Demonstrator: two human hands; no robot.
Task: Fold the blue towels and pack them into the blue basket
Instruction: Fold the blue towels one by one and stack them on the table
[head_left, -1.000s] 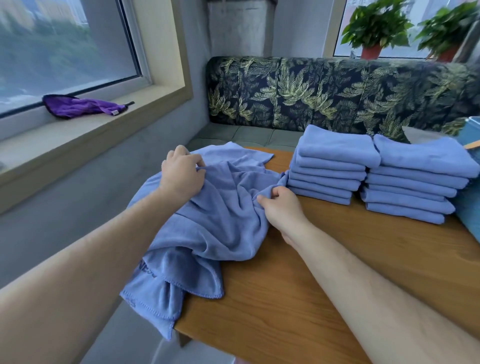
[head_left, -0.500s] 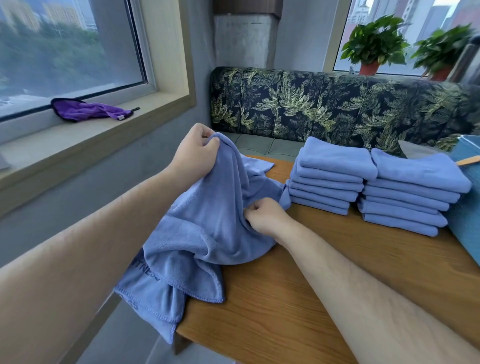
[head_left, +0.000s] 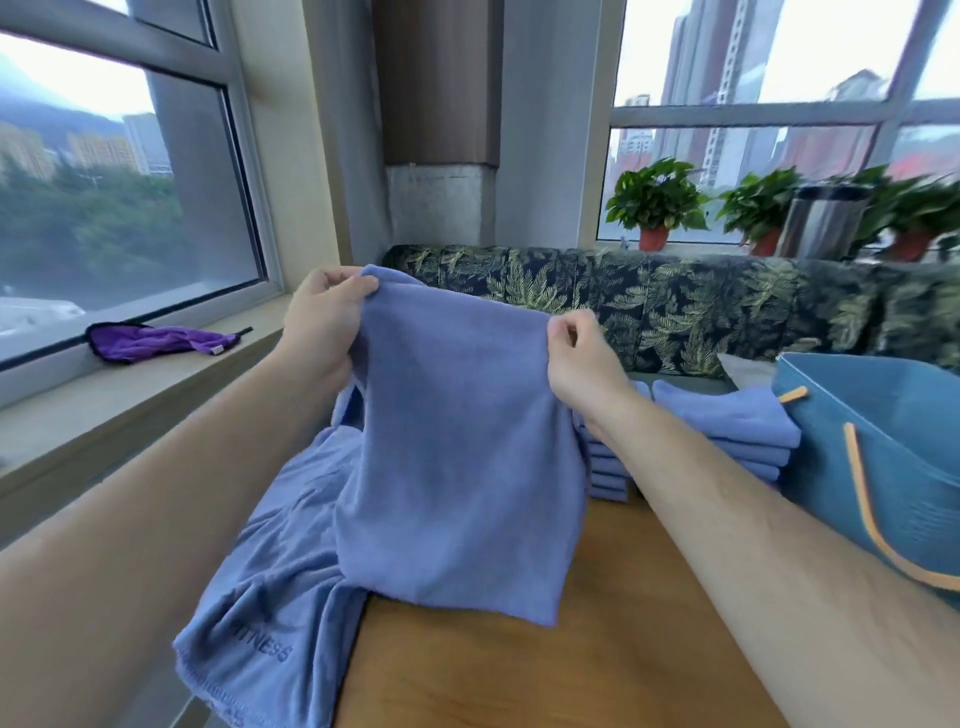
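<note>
Holds a blue towel (head_left: 457, 457) up by its top edge, above the left edge of the bench (head_left: 597, 665). Pinches one top corner in the left grip (head_left: 324, 317) and the other in the right grip (head_left: 582, 364), both clamped on the cloth. Beneath, draped over that left edge: loose blue cloth (head_left: 270, 582) lettered FITNESS. Toward the far right corner: folded towels (head_left: 727, 421) in stacks, just beside the blue basket (head_left: 893, 467).
</note>
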